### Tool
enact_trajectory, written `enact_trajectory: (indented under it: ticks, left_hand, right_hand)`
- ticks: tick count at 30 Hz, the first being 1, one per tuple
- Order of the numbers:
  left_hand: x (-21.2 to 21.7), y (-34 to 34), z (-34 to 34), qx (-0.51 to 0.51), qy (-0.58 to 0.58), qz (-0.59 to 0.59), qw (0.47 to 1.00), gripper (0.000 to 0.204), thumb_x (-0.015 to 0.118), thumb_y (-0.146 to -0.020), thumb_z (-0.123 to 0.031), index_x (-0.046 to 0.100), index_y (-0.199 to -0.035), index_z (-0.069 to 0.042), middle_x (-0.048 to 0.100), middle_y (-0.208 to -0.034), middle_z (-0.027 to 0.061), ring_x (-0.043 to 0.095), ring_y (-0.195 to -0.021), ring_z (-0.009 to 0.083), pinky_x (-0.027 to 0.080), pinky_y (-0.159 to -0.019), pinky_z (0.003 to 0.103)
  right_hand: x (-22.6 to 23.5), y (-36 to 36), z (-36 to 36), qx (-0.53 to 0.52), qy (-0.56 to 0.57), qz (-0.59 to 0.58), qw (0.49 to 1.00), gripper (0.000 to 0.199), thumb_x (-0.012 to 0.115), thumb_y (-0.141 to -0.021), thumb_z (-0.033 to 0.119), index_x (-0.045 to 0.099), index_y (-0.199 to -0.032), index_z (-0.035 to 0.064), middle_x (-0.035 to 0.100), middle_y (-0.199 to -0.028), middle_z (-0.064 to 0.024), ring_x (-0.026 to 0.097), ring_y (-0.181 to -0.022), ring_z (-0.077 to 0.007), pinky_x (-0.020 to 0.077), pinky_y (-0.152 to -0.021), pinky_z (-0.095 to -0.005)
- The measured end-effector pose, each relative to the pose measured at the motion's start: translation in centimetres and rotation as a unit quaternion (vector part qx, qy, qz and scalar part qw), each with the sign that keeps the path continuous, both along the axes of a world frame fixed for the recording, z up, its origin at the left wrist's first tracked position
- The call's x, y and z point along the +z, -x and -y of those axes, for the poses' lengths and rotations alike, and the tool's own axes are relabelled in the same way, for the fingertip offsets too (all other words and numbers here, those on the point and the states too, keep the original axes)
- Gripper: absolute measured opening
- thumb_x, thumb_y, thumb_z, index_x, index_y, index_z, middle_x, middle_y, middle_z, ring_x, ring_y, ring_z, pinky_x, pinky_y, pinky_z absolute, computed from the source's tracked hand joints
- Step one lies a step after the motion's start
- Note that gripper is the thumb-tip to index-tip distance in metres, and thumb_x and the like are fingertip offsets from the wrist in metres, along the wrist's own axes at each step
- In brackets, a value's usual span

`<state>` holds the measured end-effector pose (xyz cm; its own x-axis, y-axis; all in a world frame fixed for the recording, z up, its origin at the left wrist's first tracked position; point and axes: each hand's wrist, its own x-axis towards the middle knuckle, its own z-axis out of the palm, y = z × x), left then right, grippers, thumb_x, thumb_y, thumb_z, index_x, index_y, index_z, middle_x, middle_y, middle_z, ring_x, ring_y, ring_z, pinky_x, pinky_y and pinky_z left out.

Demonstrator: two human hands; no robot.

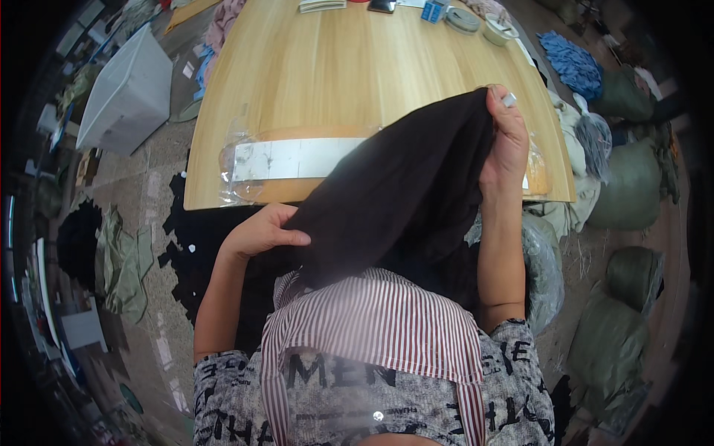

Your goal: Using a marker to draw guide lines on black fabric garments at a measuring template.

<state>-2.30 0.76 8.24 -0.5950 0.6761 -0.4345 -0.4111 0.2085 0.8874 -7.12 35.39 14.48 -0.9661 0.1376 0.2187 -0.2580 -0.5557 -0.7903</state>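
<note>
A piece of black cloth (387, 178) is stretched between my two hands, above the near edge of a wooden table (312, 74). My left hand (268, 232) pinches its lower left edge between thumb and fingers. Higher up and farther right, my right hand (507, 141) grips the cloth's raised corner, with something pale and light-coloured on one finger. Between the hands the cloth hangs in folds and hides part of a white strip (297, 159) taped to the tabletop under clear film. More dark cloth lies below, against my striped apron (379, 320).
At the table's far right are a bowl (500, 30), a round tin (462, 21) and a small blue box (433, 10). A white bin (126, 93) stands at the left. Stuffed green sacks (625, 186) and a blue cloth heap (571, 63) line the right; green cloth (123, 260) lies on the left floor.
</note>
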Motion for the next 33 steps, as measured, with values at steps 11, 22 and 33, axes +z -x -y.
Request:
enact_trajectory:
  ticks: [11, 22, 33]
  left_hand:
    - [5.7, 2.2, 0.9, 0.248, -0.351, -0.04, 0.902, 0.023, 0.056, -0.073, 0.011, 0.044, -0.081, -0.007, 0.063, -0.094, 0.0146, 0.063, -0.083, 0.0243, 0.051, -0.082, 0.034]
    - [11.7, 2.2, 7.6, -0.219, -0.413, -0.276, 0.84, 0.022, 0.067, -0.081, -0.009, 0.047, -0.09, -0.003, 0.065, -0.097, 0.014, 0.064, -0.064, 0.0258, 0.053, -0.063, 0.034]
    - [-7.0, -8.2, 6.8, 0.212, 0.124, -0.102, 0.964, 0.015, 0.06, -0.092, -0.018, 0.061, -0.098, -0.004, 0.061, -0.083, 0.0006, 0.057, -0.077, 0.0077, 0.048, -0.072, 0.023]
  right_hand:
    - [1.8, -4.1, -0.3, 0.426, -0.184, -0.209, 0.861, 0.019, 0.07, -0.081, 0.015, 0.067, -0.08, -0.0036, 0.063, -0.07, -0.0098, 0.058, -0.062, -0.0133, 0.043, -0.055, -0.0248]
    - [-4.9, -5.4, 7.0, 0.395, -0.603, -0.129, 0.681, 0.022, 0.068, -0.083, 0.018, 0.062, -0.093, 0.0004, 0.067, -0.079, -0.0091, 0.062, -0.074, -0.0191, 0.0474, -0.068, -0.0349]
    - [-9.1, -9.6, 7.6, 0.327, -0.464, 0.055, 0.821, 0.009, 0.063, -0.082, 0.006, 0.056, -0.08, 0.0012, 0.055, -0.065, -0.0036, 0.05, -0.06, -0.0087, 0.0415, -0.056, -0.0253]
